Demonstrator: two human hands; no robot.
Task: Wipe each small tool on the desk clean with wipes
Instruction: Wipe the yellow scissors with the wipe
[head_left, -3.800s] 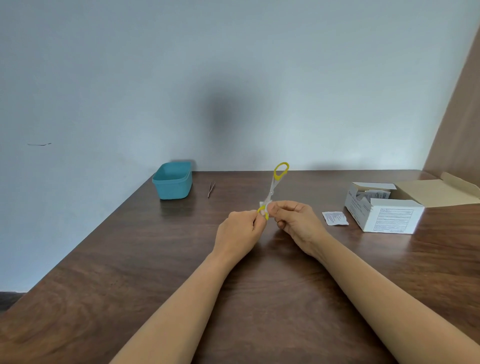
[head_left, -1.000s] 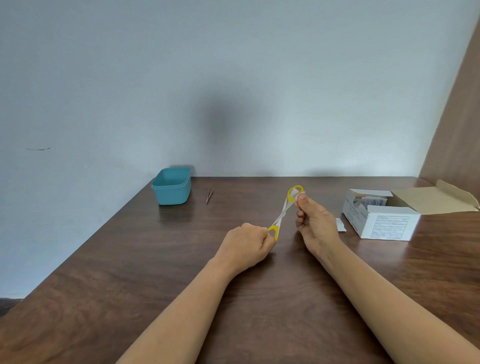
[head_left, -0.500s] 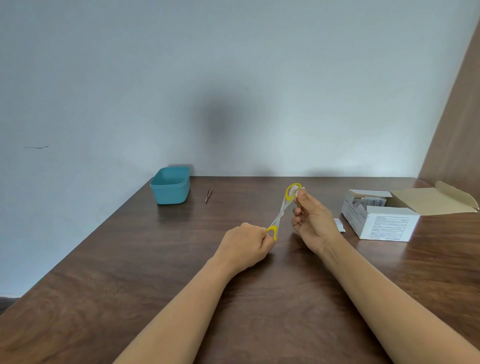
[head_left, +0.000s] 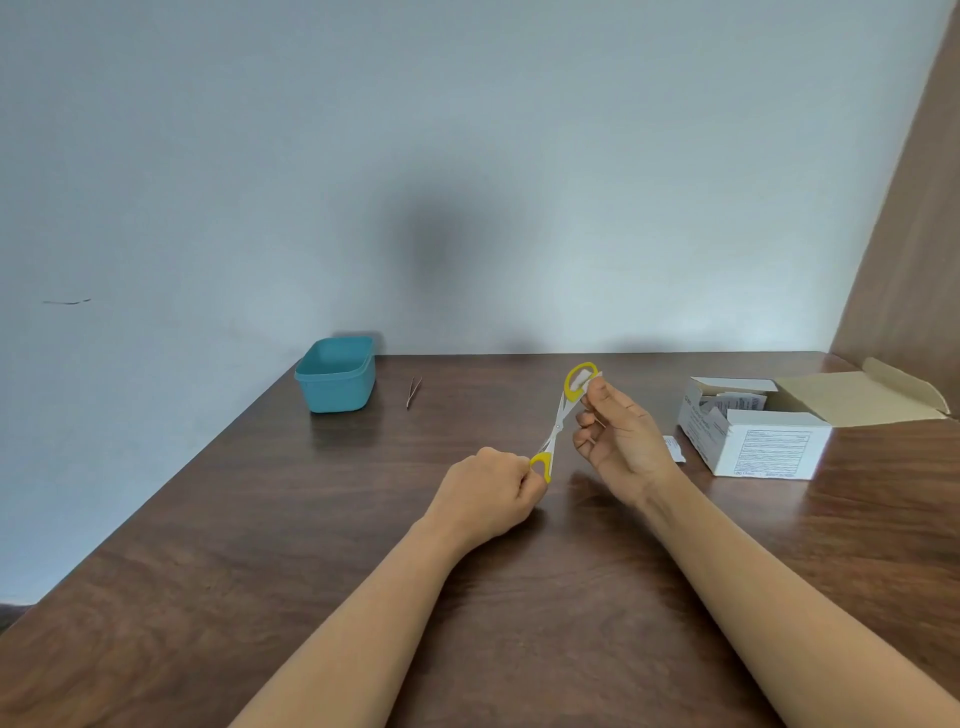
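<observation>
Here, small yellow-looped scissors (head_left: 559, 422), white wipe (head_left: 586, 375) atop.

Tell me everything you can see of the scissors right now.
The scissors are small, with yellow plastic-looking ends and pale, thin shanks crossing at a pivot. They are held above the desk, tilted, upper loop leaning right. The left hand grips the lower yellow end; the right hand pinches a white wipe against the upper loop.
</observation>
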